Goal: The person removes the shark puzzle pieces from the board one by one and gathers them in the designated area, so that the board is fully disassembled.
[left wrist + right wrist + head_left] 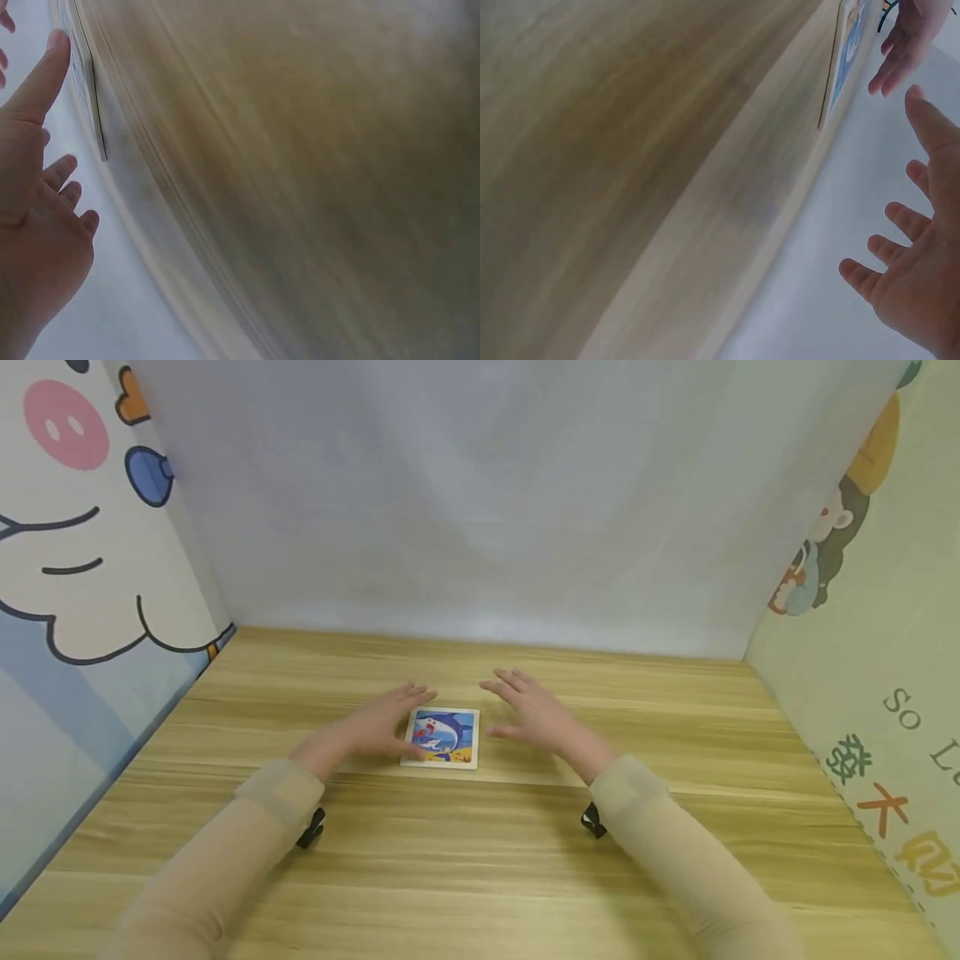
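A square picture puzzle board with a blue shark or dolphin picture and a pale frame lies flat on the wooden table. The left hand is at its left side, fingers extended and thumb over the board's lower left part; whether the thumb touches it I cannot tell. To the right of the board, the right hand hovers with spread fingers and holds nothing. The left wrist view shows the board edge-on beyond the left hand. In the right wrist view the board is apart from the right hand.
The wooden table ends at a pale grey cloth backdrop. A cartoon-printed panel stands on the left and a light green printed panel on the right. Black straps show at both wrists.
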### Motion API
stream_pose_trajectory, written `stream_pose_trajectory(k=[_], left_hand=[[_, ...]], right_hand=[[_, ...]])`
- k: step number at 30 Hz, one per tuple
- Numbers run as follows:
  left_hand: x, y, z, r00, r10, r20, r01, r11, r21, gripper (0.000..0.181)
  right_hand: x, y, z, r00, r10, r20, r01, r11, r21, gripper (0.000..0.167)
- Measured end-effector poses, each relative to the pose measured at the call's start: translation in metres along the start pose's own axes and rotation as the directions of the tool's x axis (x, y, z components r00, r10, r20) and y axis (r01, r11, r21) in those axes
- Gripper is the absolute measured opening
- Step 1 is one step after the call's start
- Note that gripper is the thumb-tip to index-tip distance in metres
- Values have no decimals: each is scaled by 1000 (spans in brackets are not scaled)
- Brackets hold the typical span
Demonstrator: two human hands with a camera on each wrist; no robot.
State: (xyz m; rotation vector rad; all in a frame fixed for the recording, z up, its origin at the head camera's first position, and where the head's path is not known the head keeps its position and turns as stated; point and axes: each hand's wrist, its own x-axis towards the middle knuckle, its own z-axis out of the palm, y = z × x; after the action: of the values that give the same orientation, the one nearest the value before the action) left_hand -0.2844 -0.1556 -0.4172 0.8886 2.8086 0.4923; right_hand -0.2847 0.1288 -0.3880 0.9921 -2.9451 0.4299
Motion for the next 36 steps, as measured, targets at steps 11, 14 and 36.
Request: stream_pose_trajectory(k=[11, 14, 36], left_hand=[[5, 1, 4, 993, 60, 97, -51, 995, -92, 81], [6, 3, 4, 992, 67, 111, -60, 996, -71, 77], [7, 7, 3, 983, 73, 167, -73, 997, -5, 69]], right_hand=[[16, 0, 15, 991, 46, 127, -71, 977, 203, 69], [21, 2, 18, 989, 39, 143, -71, 972, 225, 62], [40, 4, 28, 986, 74, 150, -92, 989, 113, 29]])
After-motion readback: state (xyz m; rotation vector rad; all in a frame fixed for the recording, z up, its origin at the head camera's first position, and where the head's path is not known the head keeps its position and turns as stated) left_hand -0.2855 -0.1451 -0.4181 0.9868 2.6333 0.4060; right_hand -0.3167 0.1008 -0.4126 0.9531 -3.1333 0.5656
